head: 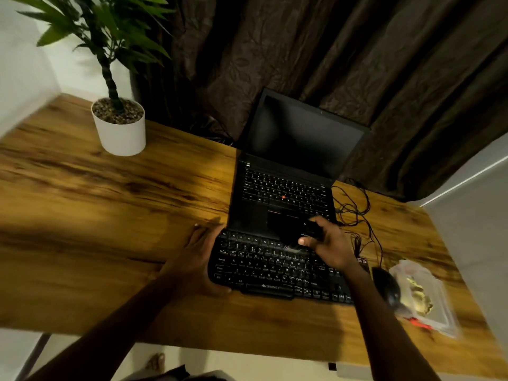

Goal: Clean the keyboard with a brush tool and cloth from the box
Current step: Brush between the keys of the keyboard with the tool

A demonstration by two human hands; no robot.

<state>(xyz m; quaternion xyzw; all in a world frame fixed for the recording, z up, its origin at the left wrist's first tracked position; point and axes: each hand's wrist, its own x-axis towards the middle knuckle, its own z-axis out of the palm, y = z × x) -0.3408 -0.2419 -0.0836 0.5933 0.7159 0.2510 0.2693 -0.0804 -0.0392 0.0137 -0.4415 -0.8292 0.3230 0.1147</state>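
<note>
- Head view, step in hand: brushing appears to be under way. The right hand (328, 244) is clenched around a dark brush tool (298, 237), whose pale bristle tip meets the upper key rows of the keyboard (275, 266).
- Head view, support: the left hand (196, 259) grasps the keyboard's left end, fingers along its far-left corner and thumb at its near-left corner, bracing it against the desk (110, 210).
- Head view, location: the keyboard lies near the desk's front edge, right of centre, its far edge touching or overlapping the front lip of an open laptop (286, 188). A mouse (387, 288) sits just beside the keyboard's right end.
- Head view, supplies: a clear plastic box (423, 298) rests near the desk's front right corner. Its contents are blurred; a yellowish item inside may be the cloth, but this cannot be confirmed.
- Head view, appearance: the keyboard is black with white legends and a brand mark below the space bar. No dust or debris can be resolved in this dim light.
- Next move, as a judgement: sweep the bristles row by row towards the right end, keeping the left-hand brace firm so the board does not slide into the laptop. Wiping with the cloth is not yet begun.
- Other items: a potted plant (119, 127) stands near the desk's rear left; loose cables (357, 213) trail beside the laptop's right side.
</note>
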